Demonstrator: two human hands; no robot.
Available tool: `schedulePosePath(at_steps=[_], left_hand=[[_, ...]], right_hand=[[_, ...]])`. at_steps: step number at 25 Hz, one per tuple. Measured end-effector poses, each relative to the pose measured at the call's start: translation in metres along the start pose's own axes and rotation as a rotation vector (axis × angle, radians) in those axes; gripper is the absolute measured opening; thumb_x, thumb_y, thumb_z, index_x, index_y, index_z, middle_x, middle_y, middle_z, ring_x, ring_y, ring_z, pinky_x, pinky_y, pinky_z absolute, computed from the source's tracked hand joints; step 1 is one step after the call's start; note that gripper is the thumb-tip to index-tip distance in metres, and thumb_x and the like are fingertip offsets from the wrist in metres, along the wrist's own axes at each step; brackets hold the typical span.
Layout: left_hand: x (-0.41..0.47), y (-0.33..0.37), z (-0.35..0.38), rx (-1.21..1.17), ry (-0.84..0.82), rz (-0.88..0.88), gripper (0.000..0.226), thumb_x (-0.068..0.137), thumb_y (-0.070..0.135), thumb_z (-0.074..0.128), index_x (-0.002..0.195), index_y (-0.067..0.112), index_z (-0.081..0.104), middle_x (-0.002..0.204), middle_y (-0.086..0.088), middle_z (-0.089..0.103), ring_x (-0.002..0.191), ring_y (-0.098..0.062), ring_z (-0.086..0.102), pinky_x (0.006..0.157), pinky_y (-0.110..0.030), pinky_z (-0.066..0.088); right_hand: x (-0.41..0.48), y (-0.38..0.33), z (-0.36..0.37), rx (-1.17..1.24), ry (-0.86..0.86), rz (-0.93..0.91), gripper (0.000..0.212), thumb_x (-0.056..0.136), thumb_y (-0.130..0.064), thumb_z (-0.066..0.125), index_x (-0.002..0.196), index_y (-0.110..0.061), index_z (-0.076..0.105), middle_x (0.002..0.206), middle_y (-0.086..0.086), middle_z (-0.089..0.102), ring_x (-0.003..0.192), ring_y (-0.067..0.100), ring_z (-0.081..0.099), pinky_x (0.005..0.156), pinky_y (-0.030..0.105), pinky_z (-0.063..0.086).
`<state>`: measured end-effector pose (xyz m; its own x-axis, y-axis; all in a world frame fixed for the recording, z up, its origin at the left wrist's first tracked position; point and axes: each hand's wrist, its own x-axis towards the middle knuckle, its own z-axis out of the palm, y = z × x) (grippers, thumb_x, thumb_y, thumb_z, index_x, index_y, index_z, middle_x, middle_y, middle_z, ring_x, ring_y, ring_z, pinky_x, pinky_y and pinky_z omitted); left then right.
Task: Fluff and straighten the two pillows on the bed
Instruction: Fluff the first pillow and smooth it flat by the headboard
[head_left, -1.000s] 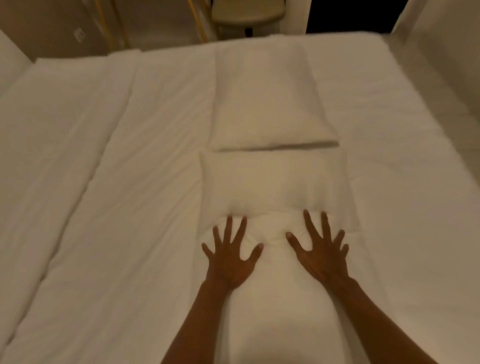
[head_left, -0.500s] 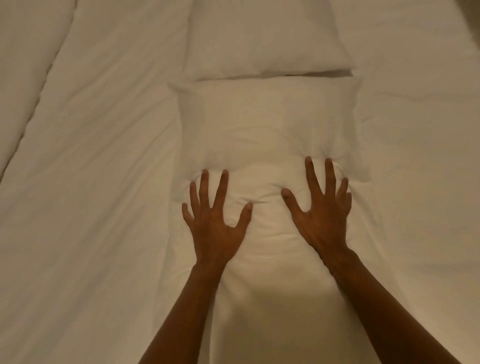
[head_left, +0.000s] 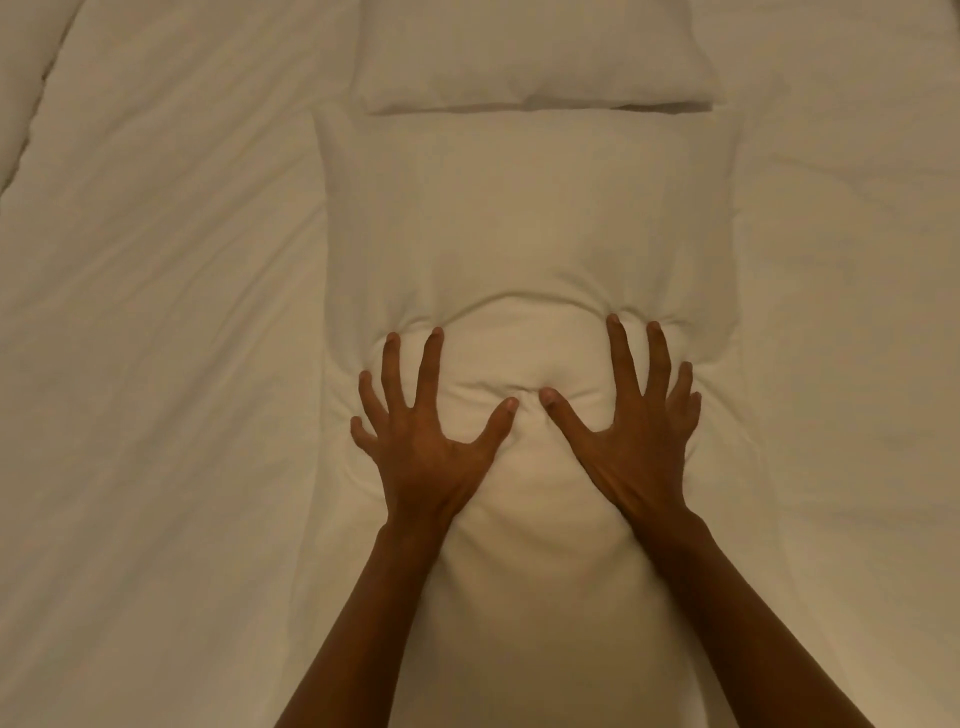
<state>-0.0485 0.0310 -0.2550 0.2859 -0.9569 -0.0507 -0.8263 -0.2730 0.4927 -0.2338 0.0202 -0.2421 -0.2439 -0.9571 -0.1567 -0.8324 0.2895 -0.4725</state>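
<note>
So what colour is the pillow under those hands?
Plain white, no pattern, tinted cream by the warm light; the near pillow shows best in the head view.

Two white pillows lie end to end: the near pillow (head_left: 524, 208) and, touching its far edge, the far pillow (head_left: 530, 52). Two bare hands are counted, the left hand (head_left: 431, 447) and the right hand (head_left: 634, 441). One white duvet (head_left: 156, 364) lies beneath.

Far pillow's chopped off

Only the near strip of the far pillow (head_left: 535, 62) shows; the top edge cuts the rest.
</note>
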Motion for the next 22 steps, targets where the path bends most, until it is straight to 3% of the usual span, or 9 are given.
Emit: schedulePosePath(at_steps=[6, 11, 15, 22], left_hand=[[0.010, -0.001, 0.021, 0.145, 0.121, -0.008, 0.083, 0.078, 0.090, 0.041, 0.147, 0.045, 0.039, 0.156, 0.001, 0.034, 0.133, -0.033, 0.043, 0.095, -0.059, 0.043], [0.021, -0.008, 0.036, 0.242, 0.247, 0.157, 0.047, 0.086, 0.065, 0.053, 0.122, 0.035, 0.056, 0.125, -0.007, 0.056, 0.109, -0.034, 0.054, 0.087, -0.049, 0.041], [0.024, -0.004, 0.029, 0.245, 0.258, 0.191, 0.032, 0.087, 0.054, 0.051, 0.104, 0.028, 0.062, 0.109, -0.009, 0.059, 0.098, -0.034, 0.056, 0.081, -0.046, 0.042], [0.003, 0.037, -0.034, 0.234, 0.326, 0.160, 0.031, 0.089, 0.052, 0.056, 0.105, 0.027, 0.066, 0.106, -0.011, 0.057, 0.094, -0.031, 0.056, 0.078, -0.045, 0.044]], right_hand=[[0.005, 0.008, 0.025, -0.130, 0.221, -0.072, 0.088, 0.081, -0.089, 0.040, 0.155, -0.044, 0.027, 0.164, 0.000, 0.024, 0.146, 0.041, 0.029, 0.114, 0.060, 0.029], [0.017, 0.002, 0.036, -0.238, 0.356, -0.162, 0.052, 0.088, -0.070, 0.052, 0.127, -0.034, 0.055, 0.130, 0.007, 0.053, 0.117, 0.036, 0.049, 0.095, 0.054, 0.039], [0.019, -0.004, 0.029, -0.257, 0.361, -0.210, 0.044, 0.088, -0.064, 0.053, 0.110, -0.027, 0.061, 0.116, 0.010, 0.058, 0.102, 0.036, 0.054, 0.085, 0.048, 0.039], [-0.004, -0.043, -0.039, -0.178, 0.215, -0.176, 0.055, 0.085, -0.066, 0.052, 0.115, -0.023, 0.067, 0.118, 0.013, 0.059, 0.105, 0.037, 0.054, 0.090, 0.050, 0.039]])
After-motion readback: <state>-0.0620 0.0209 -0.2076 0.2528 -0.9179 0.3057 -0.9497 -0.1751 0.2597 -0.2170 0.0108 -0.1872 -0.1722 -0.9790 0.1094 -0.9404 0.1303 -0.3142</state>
